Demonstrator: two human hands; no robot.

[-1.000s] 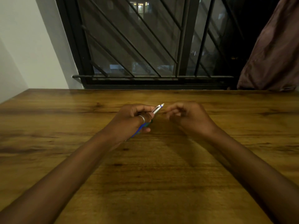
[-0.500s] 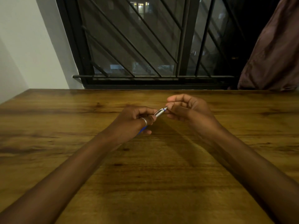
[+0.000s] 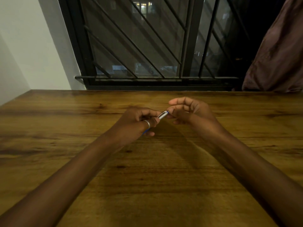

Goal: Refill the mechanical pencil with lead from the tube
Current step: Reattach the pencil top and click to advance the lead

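Observation:
Above the wooden table (image 3: 147, 177), my left hand (image 3: 136, 123) grips the mechanical pencil (image 3: 162, 115). Its silver end points up and to the right, and a bit of its blue barrel shows below the fingers. A ring sits on one finger of that hand. My right hand (image 3: 188, 112) is curled, its thumb and fingertips pinching the very end of the pencil. No lead or lead tube can be made out; anything between the right fingers is hidden.
A barred black window (image 3: 147, 46) stands behind the table's far edge. A dark brown curtain (image 3: 278, 54) hangs at the right and a white wall (image 3: 24, 46) is at the left.
My right hand has risen and moved left from just apart from the pencil until its fingertips meet the pencil's end. My left hand has kept its grip and barely shifted.

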